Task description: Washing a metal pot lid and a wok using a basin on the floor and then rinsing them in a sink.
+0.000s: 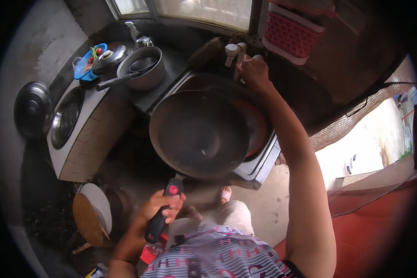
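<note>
My left hand (165, 205) grips the black handle (155, 226) of a wok (198, 133), which has a red button near the pan end. The wok is tilted over the front of a sink (252, 170). A pale spot shows on its dark inner surface, which otherwise holds nothing visible. My right hand (255, 71) reaches to the white tap (232, 50) at the back of the sink, its fingers closed around part of it. A red basin (259, 128) shows in the sink, partly hidden behind the wok.
On the left counter stand a deep pot (144, 83) with a handled pan inside, a lidded pot (107, 62) and a blue basket (87, 71) of vegetables. A metal lid (33, 109) leans on the wall. A pink-red basket (292, 34) stands back right, a round stool (88, 219) lower left.
</note>
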